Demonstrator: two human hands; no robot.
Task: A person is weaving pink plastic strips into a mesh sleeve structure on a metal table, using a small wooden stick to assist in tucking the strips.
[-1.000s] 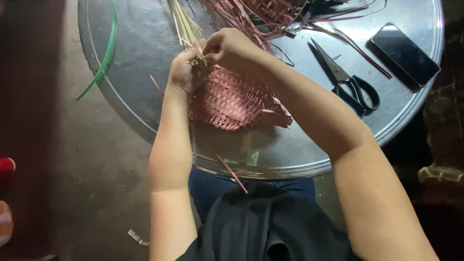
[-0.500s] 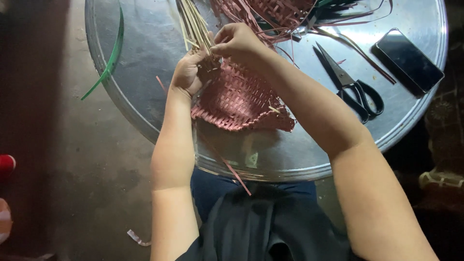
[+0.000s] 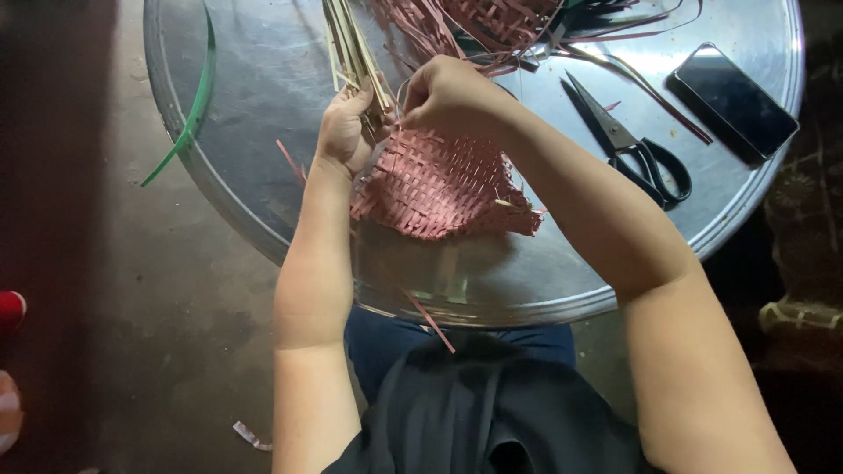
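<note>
Pink woven mat (image 3: 443, 189) between left hand (image 3: 344, 132) and right hand (image 3: 448, 92)

— What's lying around on my round metal table (image 3: 263, 88)?

— I see black-handled scissors (image 3: 628, 145) to my right, blades pointing away from me, and a dark smartphone (image 3: 736, 101) beyond them near the rim.

— And to my left?

— A green strip (image 3: 195, 96) curves over the table's edge. A pink scrap (image 3: 430, 320) hangs off the near rim, and a pale scrap (image 3: 252, 435) lies on the floor.
</note>
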